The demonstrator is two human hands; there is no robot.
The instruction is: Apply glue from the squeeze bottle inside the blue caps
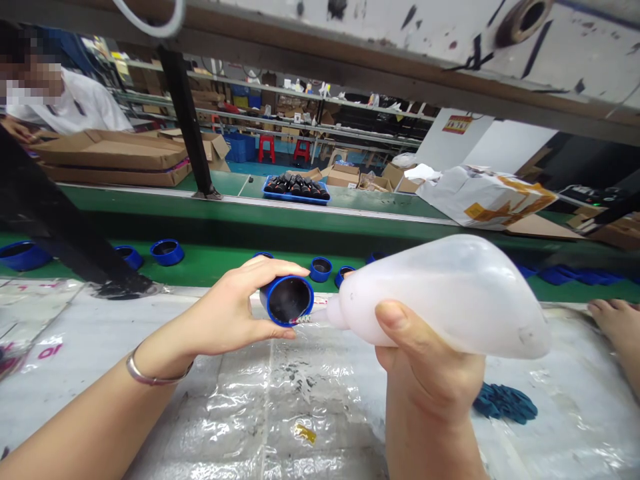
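Note:
My left hand (233,310) grips a round blue cup-shaped part (265,303) with a black inside, its opening turned toward me. Fingers lie along its top and the thumb beneath. In my right hand (425,353) is a translucent white squeeze bottle (450,293), held on its side with the nozzle to the left. The nozzle tip meets the lower right of the part's rim; whether it touches I cannot tell. A small pale and red patch shows there.
More blue parts (167,251) stand on the green conveyor (215,263). A dark teal cloth (505,402) lies on the plastic-covered table (220,413). Another person's hand (613,317) rests at the right edge. A blue tray (296,198) of black pieces sits beyond. A black post (75,220) slants at left.

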